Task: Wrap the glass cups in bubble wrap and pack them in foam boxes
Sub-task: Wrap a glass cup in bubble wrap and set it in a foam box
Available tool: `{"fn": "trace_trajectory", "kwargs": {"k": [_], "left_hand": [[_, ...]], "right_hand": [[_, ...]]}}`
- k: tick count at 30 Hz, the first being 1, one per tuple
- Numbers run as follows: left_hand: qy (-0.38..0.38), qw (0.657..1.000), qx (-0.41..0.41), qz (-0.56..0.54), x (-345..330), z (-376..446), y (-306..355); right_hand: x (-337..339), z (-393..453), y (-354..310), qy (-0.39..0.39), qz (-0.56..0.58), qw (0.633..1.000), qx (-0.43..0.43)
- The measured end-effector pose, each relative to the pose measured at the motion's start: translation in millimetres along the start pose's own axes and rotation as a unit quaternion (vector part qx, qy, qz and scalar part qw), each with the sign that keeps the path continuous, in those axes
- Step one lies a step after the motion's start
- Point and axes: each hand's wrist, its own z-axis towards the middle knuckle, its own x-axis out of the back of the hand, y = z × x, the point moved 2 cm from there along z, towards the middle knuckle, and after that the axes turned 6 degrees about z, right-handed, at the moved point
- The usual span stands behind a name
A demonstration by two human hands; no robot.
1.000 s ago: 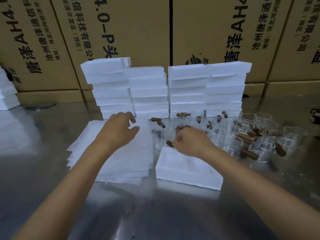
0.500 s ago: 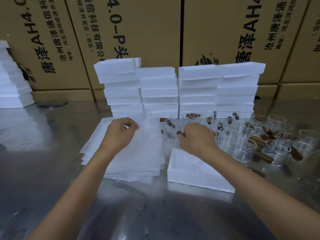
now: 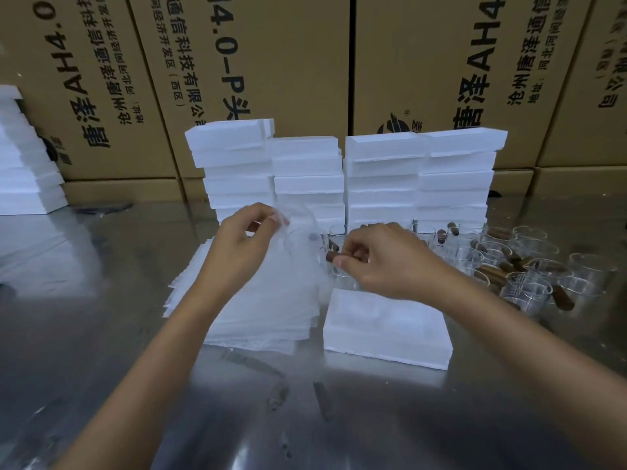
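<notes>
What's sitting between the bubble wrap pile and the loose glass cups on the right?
In the head view, a single foam box lies between the bubble wrap pile and the glass cups.

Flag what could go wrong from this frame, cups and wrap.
1. The right hand holds a glass cup only by its brown handle; that narrow grip could let the cup swing into the crowded glass cups beside it.
2. The left hand pinches just a corner of the bubble wrap sheet; it may slip or drag extra sheets off the stack.
3. The foam box lies right under the right wrist and could get knocked.
</notes>
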Motion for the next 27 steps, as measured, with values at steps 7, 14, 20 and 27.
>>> {"fn": "trace_trajectory", "kwargs": {"k": [7, 14, 20, 27], "left_hand": [[-0.102, 0.990, -0.098, 0.026, -11, -23, 41], [0.172, 0.979, -0.098, 0.048, 9, -17, 46], [-0.083, 0.961, 0.255, -0.066, -2, 12, 12], [-0.199, 0.919, 0.210, -0.269, -29, -5, -12]], "right_hand": [[-3, -4, 0, 0.037, 0.189, 0.978, -0.085], [-8, -27, 31, 0.044, 0.401, 0.905, -0.132], [-6, -38, 40, 0.079, 0.390, 0.912, -0.095], [-7, -44, 46, 0.087, 0.403, 0.904, -0.114]]}}
